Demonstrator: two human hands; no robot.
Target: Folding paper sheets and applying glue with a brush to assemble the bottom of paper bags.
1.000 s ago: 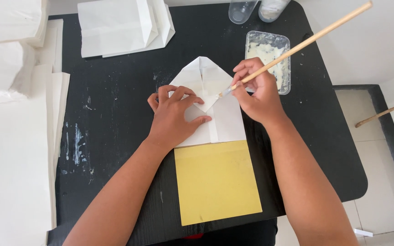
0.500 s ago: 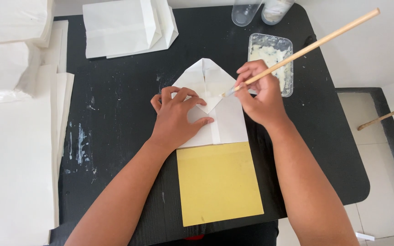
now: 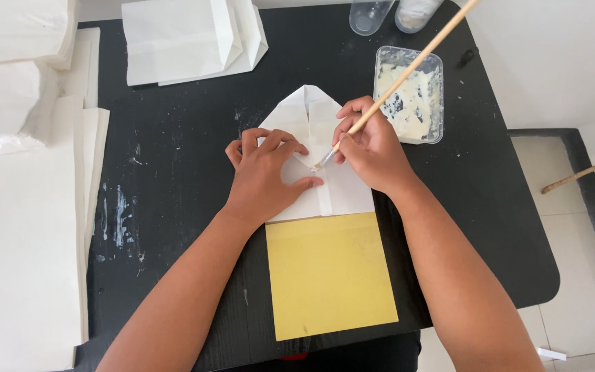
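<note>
Since a second ago, our right hand [image 3: 373, 148] has drawn the brush [image 3: 397, 83] a little way down and in toward the middle of the folded white paper [image 3: 342, 189]; its bristle tip now rests on the centre seam, just beside the thumb of our left hand [image 3: 266, 176]. The long wooden handle leans up and away to the right as it did before, crossing over the clear plastic tray of white paste [image 3: 411, 96]. Our left hand has hardly shifted — it lies flat on the left half of the paper with its fingers spread and slightly curled, pressing the sheet to the black table [image 3: 173, 172].

We judge from this that paste is being laid along the seam where the flaps meet, and that the stroke has moved on from the upper flap toward the middle of the fold.

Our right hand is closed round the brush in a pencil grip, fingers pinched low on the handle near the bristles. Our left hand holds nothing; it only pins the paper.

That paper lies under both hands, its pointed top toward the far side of the table and its lower edge meeting a yellow square sheet [image 3: 328, 275] nearer to us. More white paper bags [image 3: 187, 41] lie at the far edge, and stacked white sheets [image 3: 22, 227] sit at the left — well apart from the hands.
</note>
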